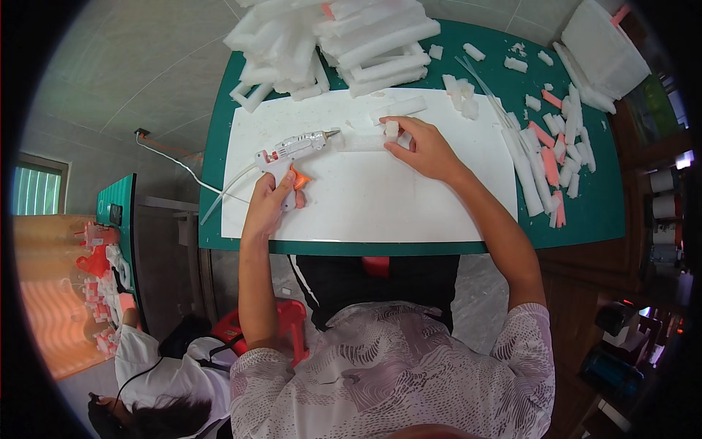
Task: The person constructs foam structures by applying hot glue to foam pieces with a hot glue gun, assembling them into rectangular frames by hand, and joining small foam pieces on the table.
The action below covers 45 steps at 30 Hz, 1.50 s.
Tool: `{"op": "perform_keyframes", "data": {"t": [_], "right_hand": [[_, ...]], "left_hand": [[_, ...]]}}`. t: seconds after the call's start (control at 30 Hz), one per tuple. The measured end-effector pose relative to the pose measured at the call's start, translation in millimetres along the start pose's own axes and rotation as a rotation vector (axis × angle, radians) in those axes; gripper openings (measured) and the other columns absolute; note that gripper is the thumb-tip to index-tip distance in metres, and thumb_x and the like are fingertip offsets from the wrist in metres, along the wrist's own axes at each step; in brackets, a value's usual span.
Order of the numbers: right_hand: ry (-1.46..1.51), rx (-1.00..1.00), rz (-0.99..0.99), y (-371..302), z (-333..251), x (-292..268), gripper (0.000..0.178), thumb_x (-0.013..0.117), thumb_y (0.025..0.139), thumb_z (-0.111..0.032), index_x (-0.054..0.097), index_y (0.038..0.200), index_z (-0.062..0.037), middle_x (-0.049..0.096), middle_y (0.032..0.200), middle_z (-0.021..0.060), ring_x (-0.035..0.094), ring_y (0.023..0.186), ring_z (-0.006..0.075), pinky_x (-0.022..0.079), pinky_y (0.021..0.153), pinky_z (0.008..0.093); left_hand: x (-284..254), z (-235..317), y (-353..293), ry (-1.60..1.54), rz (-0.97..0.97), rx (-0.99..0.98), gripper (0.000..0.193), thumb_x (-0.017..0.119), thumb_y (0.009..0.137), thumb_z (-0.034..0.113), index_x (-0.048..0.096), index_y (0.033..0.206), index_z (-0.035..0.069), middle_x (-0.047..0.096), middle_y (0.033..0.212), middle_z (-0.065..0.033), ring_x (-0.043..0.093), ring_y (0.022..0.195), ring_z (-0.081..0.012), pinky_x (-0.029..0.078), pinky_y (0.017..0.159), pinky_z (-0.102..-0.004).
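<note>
My left hand [269, 199] is wrapped round the handle of a hot glue gun [298, 146] with a clear-and-white body and an orange trigger. Its metal nozzle points right, close to the left end of a white foam strip [362, 142] that lies on the white board [380, 197]. Between the thumb and fingers of my right hand [428, 148] is a small white foam block [392, 130], at the strip's right end. Whether block and strip touch I cannot tell. Just behind lies another foam strip [404, 107].
Stacked white foam frames [380, 44] fill the back left of the green table [585, 212]. White and pink foam strips [548, 164] are scattered on the right, with clear glue sticks [482, 80] nearby. A white cord [175, 162] runs to the wall. Another person [161, 373] sits at lower left.
</note>
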State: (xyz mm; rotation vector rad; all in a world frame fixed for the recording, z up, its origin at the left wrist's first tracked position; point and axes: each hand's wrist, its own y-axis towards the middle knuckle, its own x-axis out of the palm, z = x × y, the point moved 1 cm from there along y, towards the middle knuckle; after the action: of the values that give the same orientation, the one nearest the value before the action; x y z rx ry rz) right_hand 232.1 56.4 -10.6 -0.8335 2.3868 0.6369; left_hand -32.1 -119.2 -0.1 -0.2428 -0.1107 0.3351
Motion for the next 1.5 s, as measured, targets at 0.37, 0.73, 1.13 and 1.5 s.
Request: {"op": "perform_keyframes", "data": {"t": [0.37, 0.73, 1.13, 1.5], "right_hand": [[-0.021, 0.024, 0.012, 0, -1, 1, 0.043, 0.069, 0.087, -0.026, 0.062, 0.127, -0.015, 0.061, 0.093, 0.007, 0.046, 0.062, 0.0114, 0.041, 0.055, 0.0221], [-0.005, -0.006, 0.013, 0, 2, 2, 0.043, 0.069, 0.086, -0.026, 0.062, 0.127, -0.0144, 0.063, 0.096, 0.0078, 0.046, 0.061, 0.0116, 0.041, 0.056, 0.0224], [-0.005, -0.043, 0.031, 0, 3, 3, 0.042, 0.068, 0.087, -0.025, 0.062, 0.127, -0.0147, 0.062, 0.093, 0.0074, 0.046, 0.061, 0.012, 0.041, 0.055, 0.0232], [-0.017, 0.015, -0.003, 0, 0, 1, 0.042, 0.069, 0.086, -0.025, 0.063, 0.126, -0.0143, 0.061, 0.092, 0.0071, 0.046, 0.062, 0.012, 0.041, 0.056, 0.0235]], "left_hand": [[-5, -4, 3, -0.005, -0.018, -0.011, 0.028, 0.061, 0.096, 0.021, 0.046, 0.088, -0.001, 0.06, 0.084, -0.0139, 0.06, 0.063, -0.0176, 0.047, 0.059, -0.0294], [-1, 1, 1, -0.024, -0.036, -0.028, 0.024, 0.06, 0.096, 0.019, 0.051, 0.094, -0.003, 0.058, 0.085, -0.0105, 0.059, 0.063, -0.0181, 0.047, 0.059, -0.0308], [-2, -4, 0, -0.019, -0.045, 0.016, 0.022, 0.055, 0.098, 0.018, 0.052, 0.102, -0.003, 0.059, 0.085, -0.0098, 0.058, 0.064, -0.0175, 0.046, 0.06, -0.0311], [-4, -8, -1, -0.183, -0.043, 0.06, 0.022, 0.052, 0.099, 0.018, 0.053, 0.108, -0.002, 0.059, 0.088, -0.0098, 0.057, 0.066, -0.0179, 0.046, 0.06, -0.0307]]}}
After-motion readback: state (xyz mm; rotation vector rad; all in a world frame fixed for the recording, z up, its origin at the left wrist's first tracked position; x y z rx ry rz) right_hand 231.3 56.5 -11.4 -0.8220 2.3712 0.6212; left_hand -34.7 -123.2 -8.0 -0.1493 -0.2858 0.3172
